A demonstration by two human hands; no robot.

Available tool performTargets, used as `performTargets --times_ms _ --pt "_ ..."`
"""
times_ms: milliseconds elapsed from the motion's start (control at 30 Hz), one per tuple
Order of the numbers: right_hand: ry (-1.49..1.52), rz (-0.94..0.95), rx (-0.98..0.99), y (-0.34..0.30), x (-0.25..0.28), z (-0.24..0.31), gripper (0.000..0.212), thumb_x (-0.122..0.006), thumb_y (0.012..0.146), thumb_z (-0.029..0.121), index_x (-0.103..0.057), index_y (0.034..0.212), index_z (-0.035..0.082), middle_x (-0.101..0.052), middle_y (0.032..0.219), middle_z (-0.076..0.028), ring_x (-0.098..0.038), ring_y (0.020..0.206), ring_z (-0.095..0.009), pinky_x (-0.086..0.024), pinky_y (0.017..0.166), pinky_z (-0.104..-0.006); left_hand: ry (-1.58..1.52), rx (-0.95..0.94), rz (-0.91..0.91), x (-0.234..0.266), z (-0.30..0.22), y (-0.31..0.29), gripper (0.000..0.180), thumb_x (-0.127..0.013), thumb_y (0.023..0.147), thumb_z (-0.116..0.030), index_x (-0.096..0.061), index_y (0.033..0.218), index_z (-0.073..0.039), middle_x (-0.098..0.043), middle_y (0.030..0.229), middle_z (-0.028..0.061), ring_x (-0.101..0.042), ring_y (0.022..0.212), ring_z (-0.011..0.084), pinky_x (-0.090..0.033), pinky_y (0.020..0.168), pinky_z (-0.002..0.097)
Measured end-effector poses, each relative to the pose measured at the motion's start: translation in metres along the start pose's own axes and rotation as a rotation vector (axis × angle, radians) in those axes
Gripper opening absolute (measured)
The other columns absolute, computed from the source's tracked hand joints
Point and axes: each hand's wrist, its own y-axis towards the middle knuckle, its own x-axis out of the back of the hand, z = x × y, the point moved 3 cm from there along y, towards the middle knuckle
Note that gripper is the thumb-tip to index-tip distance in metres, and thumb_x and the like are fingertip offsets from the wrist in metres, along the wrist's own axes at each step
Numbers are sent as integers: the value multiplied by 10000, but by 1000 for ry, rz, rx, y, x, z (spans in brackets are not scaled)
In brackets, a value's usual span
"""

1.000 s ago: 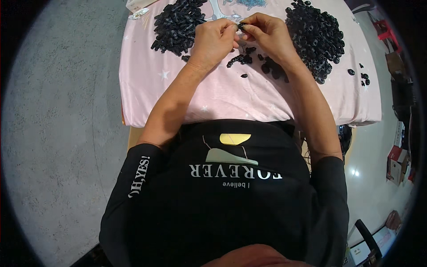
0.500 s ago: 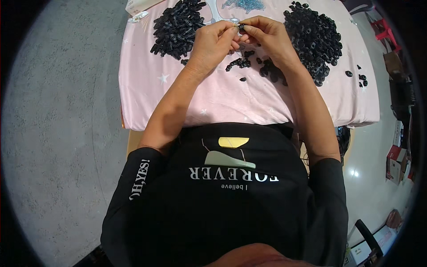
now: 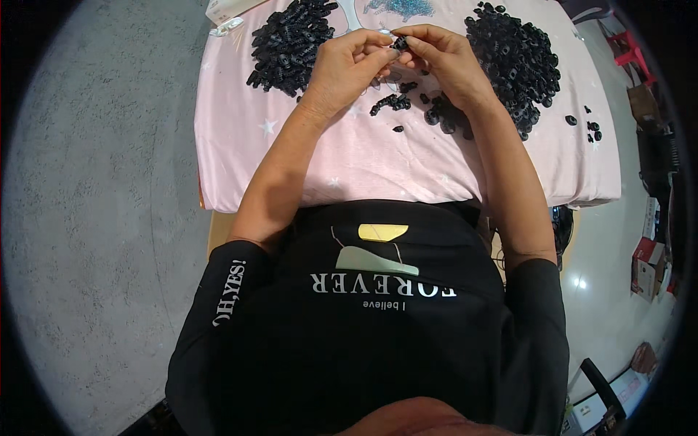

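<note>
Between my two hands, above the pink cloth (image 3: 291, 171), is a small black plastic part (image 3: 400, 43). My right hand (image 3: 445, 62) pinches it between thumb and fingers. My left hand (image 3: 350, 67) is closed at its left side, thumb and fingertips pressed against the same part. Its exact shape is mostly hidden by the fingertips. Just below the hands lie several small loose black pieces (image 3: 391, 103). Left of my left hand is a heap of ribbed black parts (image 3: 291, 47). Beside my right hand rises a heap of round black parts (image 3: 516, 65).
A pile of small bluish clear pieces (image 3: 401, 7) lies at the far edge. A white box (image 3: 231, 7) stands at the far left corner. A few stray black parts (image 3: 595, 131) sit near the right edge. Boxes (image 3: 647, 267) and a red stool (image 3: 627, 51) stand on the floor at right.
The black part between my fingers has shifted slightly right and turned, showing more of itself. My left thumb has moved right along with it. The heaps look the same.
</note>
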Motion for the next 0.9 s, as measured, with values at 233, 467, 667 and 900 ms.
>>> performTargets --times_ms 233,467,667,900 --pt "32 28 -12 2 4 -8 280 -579 1018 138 -639 1268 27 -650 927 0 -578 793 -58 -485 732 -188 82 -4 69 3 -4 0 216 -668 936 -32 -646 1142 31 -689 915 43 -643 800 80 -538 727 200" --pt "39 78 -23 2 3 -10 338 -590 1013 147 -584 1329 28 -642 1016 -6 -570 826 -60 -502 763 -194 194 -70 145 2 -11 -1 335 -736 888 -89 -666 1205 -8 -652 858 -4 -572 741 44 -506 655 185" --pt "122 76 -27 2 1 -10 341 -608 1000 145 -585 1319 25 -658 1076 -31 -610 893 -78 -523 803 -205 266 -44 181 2 -9 -2 376 -718 895 -38 -648 1265 -33 -565 945 -25 -574 860 57 -509 768 190" --pt "133 108 -28 5 7 -16 351 -635 983 150 -589 1302 11 -666 1118 -57 -638 942 -98 -535 824 -210 336 -216 184 3 -13 1 345 -731 874 -30 -678 1215 -26 -569 949 -8 -569 860 72 -504 767 205"
